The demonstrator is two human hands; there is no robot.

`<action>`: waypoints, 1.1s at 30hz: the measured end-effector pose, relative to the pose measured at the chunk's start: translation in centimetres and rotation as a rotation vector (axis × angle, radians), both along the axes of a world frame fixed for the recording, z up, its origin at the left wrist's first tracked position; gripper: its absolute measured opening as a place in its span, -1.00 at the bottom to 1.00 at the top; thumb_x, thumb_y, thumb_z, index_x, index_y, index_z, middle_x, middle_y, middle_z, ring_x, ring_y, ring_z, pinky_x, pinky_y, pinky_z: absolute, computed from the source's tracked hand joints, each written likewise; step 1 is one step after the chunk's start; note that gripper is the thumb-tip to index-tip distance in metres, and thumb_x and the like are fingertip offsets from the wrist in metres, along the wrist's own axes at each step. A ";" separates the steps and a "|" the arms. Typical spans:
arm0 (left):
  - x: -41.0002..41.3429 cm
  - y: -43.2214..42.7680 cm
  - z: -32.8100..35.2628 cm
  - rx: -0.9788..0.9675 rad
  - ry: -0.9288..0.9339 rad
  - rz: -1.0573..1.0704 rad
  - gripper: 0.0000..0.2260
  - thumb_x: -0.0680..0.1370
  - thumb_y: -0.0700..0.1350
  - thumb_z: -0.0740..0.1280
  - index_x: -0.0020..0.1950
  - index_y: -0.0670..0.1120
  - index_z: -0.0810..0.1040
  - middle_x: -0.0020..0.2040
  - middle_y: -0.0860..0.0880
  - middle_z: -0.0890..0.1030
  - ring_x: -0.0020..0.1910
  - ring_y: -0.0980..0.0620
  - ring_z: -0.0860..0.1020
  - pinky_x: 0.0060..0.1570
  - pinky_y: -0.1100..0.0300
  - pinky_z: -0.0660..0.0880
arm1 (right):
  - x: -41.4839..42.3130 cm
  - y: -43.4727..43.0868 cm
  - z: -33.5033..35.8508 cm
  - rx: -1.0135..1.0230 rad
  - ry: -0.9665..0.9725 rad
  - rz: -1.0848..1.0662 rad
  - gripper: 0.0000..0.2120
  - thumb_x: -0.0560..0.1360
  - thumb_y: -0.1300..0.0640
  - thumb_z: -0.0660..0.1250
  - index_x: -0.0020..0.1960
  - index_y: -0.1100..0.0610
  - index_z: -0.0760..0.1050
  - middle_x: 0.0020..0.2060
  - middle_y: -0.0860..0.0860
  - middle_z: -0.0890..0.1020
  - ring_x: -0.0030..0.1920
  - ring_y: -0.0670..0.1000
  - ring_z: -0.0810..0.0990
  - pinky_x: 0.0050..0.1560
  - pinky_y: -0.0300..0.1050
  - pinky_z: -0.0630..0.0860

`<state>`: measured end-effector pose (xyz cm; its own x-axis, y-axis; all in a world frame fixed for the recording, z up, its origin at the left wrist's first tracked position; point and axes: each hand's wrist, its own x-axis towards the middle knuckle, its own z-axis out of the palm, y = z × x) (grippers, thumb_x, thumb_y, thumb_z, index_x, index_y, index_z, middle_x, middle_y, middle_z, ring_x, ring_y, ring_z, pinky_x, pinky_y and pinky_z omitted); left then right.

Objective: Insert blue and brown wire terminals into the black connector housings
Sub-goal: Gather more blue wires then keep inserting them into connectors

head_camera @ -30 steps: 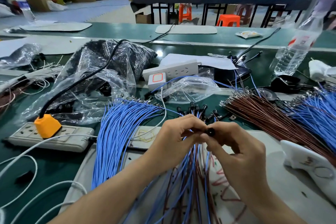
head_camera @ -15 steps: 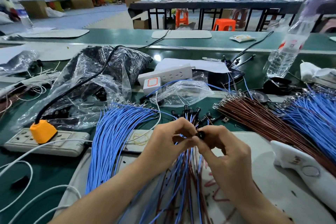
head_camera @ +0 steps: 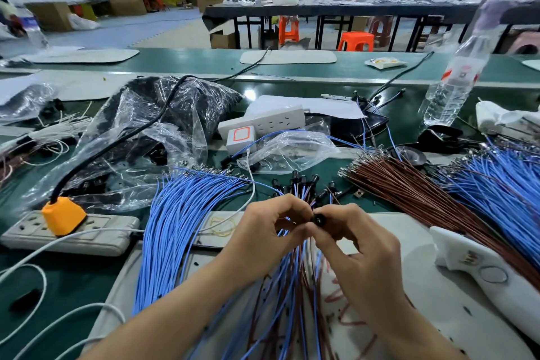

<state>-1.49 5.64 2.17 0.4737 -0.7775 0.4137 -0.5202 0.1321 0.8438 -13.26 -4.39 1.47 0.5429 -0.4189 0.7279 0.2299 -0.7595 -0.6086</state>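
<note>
My right hand (head_camera: 355, 245) pinches a small round black connector housing (head_camera: 319, 219) at the middle of the bench. My left hand (head_camera: 264, 235) meets it from the left, fingers curled and pinching a wire end at the housing; the wire's colour is hidden by the fingers. Below both hands hangs a bunch of blue and brown wires (head_camera: 292, 286) with several black housings (head_camera: 304, 181) fanned out just behind the fingers. A loose blue wire bundle (head_camera: 178, 222) lies at the left, a brown bundle (head_camera: 415, 199) and another blue bundle (head_camera: 502, 187) at the right.
A power strip with an orange plug (head_camera: 62, 215) lies at the left, clear plastic bags (head_camera: 140, 137) behind it. A white power strip (head_camera: 263, 123) and a small bag (head_camera: 287, 150) sit at the back centre. A water bottle (head_camera: 455, 82) stands back right; a white tool (head_camera: 491, 275) lies at right.
Both hands stayed together on the housing and wire, shifting slightly down in view as the head tilted. The grip looks the same.
</note>
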 end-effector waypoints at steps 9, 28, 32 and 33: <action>0.3 -0.1 -0.5 -0.030 -0.152 0.014 -0.80 0.46 -0.28 0.41 0.02 -0.11 0.50 -0.12 0.13 0.58 -0.22 0.17 0.57 -0.14 0.26 0.57 | 0.0 0.1 0.5 0.053 0.037 0.002 -0.86 0.40 0.13 0.45 -0.09 0.12 0.54 -0.30 -0.16 0.59 -0.29 -0.20 0.58 -0.23 -0.41 0.50; 0.8 -0.3 -0.5 -0.171 -0.096 0.119 -0.82 0.51 -0.16 0.34 0.11 -0.07 0.56 -0.03 0.03 0.61 -0.07 0.09 0.60 0.03 0.26 0.52 | -0.2 -4.9 1.9 0.028 0.988 -0.333 -0.89 0.43 0.12 0.38 -0.26 0.08 0.53 -0.26 0.01 0.64 -0.15 0.05 0.59 -0.13 -0.13 0.48; 1.1 -0.3 -0.5 -0.178 -0.094 0.160 -0.87 0.54 -0.18 0.32 0.07 -0.04 0.57 -0.05 0.02 0.63 -0.07 0.12 0.60 -0.01 0.34 0.49 | -0.4 -5.2 2.2 0.077 0.774 -0.369 -0.87 0.40 0.14 0.42 -0.30 0.09 0.53 -0.41 -0.08 0.57 -0.33 -0.02 0.54 -0.30 -0.14 0.43; 1.1 -0.2 -0.4 -0.178 -0.090 0.166 -0.87 0.54 -0.19 0.31 0.06 -0.03 0.57 -0.05 0.03 0.63 -0.07 0.14 0.60 -0.02 0.36 0.49 | -0.6 -5.6 2.7 0.087 0.706 -0.388 -0.84 0.40 0.15 0.43 -0.33 0.07 0.51 -0.43 -0.10 0.56 -0.35 -0.04 0.53 -0.30 -0.13 0.42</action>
